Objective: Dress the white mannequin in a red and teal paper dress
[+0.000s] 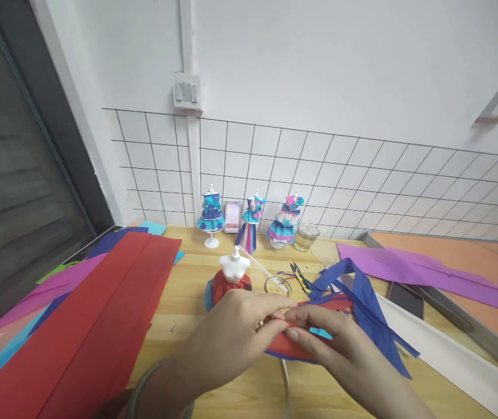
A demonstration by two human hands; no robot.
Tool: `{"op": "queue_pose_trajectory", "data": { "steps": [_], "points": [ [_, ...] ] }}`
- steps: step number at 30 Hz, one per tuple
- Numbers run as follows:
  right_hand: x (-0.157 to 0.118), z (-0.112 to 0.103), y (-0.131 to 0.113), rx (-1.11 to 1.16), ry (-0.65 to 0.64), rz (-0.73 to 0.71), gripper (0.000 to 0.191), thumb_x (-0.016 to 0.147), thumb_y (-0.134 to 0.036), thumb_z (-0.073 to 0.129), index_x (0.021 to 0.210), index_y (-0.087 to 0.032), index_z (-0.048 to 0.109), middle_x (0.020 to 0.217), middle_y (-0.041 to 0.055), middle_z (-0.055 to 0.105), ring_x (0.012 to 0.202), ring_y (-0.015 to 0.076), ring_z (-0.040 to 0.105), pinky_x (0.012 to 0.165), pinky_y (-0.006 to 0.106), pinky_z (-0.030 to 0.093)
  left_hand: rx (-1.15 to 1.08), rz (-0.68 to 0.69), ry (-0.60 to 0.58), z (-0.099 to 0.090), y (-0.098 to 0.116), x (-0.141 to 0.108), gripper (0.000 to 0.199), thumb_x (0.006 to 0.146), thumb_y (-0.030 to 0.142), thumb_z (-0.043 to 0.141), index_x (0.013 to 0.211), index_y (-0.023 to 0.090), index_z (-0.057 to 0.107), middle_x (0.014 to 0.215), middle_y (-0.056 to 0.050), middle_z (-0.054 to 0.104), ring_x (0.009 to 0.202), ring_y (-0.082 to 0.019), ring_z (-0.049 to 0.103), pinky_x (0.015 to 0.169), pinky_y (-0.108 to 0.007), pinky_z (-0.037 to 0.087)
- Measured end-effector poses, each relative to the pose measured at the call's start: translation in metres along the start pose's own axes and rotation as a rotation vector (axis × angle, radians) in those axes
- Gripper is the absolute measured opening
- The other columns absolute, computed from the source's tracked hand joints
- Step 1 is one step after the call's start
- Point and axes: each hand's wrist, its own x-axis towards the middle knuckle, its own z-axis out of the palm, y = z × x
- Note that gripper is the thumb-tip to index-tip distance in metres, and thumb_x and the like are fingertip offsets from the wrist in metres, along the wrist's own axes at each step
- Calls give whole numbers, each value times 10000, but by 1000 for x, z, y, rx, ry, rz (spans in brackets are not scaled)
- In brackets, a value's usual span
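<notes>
Just in front of a small white mannequin (235, 266) with a red skirt, my left hand (242, 329) pinches the edge of a red strip trimmed in blue (295, 347). My right hand (334, 334) grips the same strip, its fingertips nearly meeting those of my left hand. A bit of light blue shows under the right fingers. Behind the hands lie yellow-handled snips (301, 278) and a clear ring of tape (278, 286). Blue strips (368, 308) lie in a loose tangle beyond my right hand.
Red sheets (100, 308) cover the left side over pink and blue ones. Along the wall stand several dressed mannequins (211, 218) and a glass jar (306, 237). At right are a white strip (454, 355), purple sheets (427, 273) and a dark phone (406, 300).
</notes>
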Motion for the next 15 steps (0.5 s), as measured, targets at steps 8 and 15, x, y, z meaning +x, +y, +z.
{"op": "queue_pose_trajectory", "data": {
  "steps": [8,15],
  "points": [
    [11,0,5,-12,-13,18,321,875,-448,478,793,-193,653,739,32,650,686,165,569,595,248,443,48,-76,179,-19,-7,-7,208,861,225,487,933,245,681,685,8,657,613,-134,574,554,-246,431],
    [23,0,3,9,-70,1,355,873,-495,460,832,-206,661,779,35,647,730,179,577,609,250,452,-15,-164,613,-38,-30,-6,217,815,325,578,999,245,661,724,-7,601,654,-137,560,596,-260,470]
  ]
}}
